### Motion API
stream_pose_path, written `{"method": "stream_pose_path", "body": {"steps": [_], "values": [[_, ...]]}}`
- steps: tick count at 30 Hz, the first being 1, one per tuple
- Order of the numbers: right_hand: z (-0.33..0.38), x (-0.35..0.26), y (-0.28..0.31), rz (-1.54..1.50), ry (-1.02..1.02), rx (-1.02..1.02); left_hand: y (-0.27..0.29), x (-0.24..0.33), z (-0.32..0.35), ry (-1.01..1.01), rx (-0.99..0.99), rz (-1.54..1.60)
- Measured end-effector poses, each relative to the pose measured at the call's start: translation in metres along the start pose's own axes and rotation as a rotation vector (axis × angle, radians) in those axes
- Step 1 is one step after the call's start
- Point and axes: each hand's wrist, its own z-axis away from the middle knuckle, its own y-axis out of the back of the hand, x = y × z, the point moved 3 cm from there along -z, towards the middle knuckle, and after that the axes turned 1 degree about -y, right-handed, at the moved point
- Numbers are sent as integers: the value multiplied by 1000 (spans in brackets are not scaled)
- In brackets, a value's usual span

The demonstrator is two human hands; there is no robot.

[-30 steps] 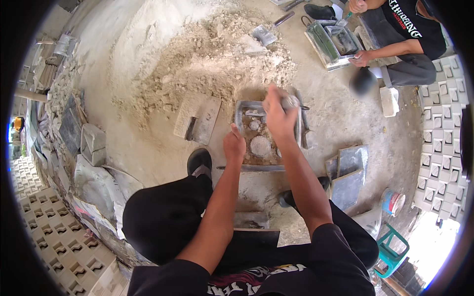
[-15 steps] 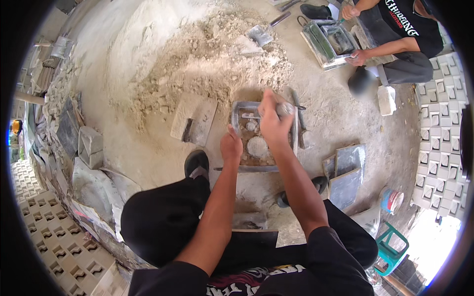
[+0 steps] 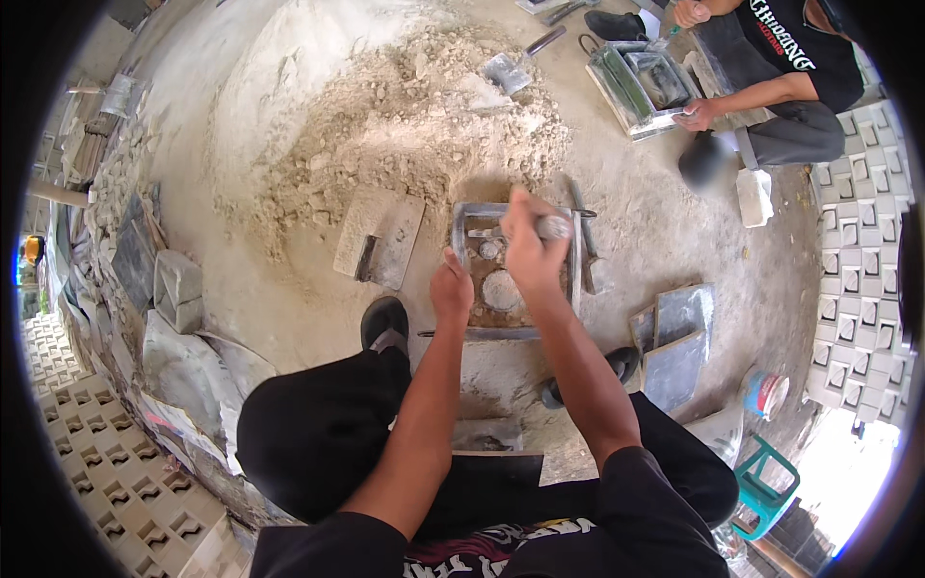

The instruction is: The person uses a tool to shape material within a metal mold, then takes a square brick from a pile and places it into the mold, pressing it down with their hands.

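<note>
A rectangular metal mould frame lies on the ground before me, with brown sandy material inside. In it are a large round pale shape, a smaller round one and a short pale bar near the far side. My left hand is closed at the frame's left edge, thumb up. Over the frame's right half, my right hand is wrapped round a grey, round-ended object; its lower part is hidden by the fist.
Crumbly sand heaps beyond the frame, a trowel on it. A board with a handle lies left; dark slabs, a bucket and a green stool are right. Another person works at a second frame.
My right hand has come down slightly toward the frame, still gripping the grey object. My left hand stays at the frame's left edge.
</note>
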Motion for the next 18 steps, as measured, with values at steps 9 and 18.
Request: {"method": "stream_pose_path", "body": {"steps": [9,18], "values": [[-4,4,-7,113,181,-12,-1,-3,4,-37,62,-98],[-36,19,18,59,129,-124,-5,3,4,-71,45,-39]]}}
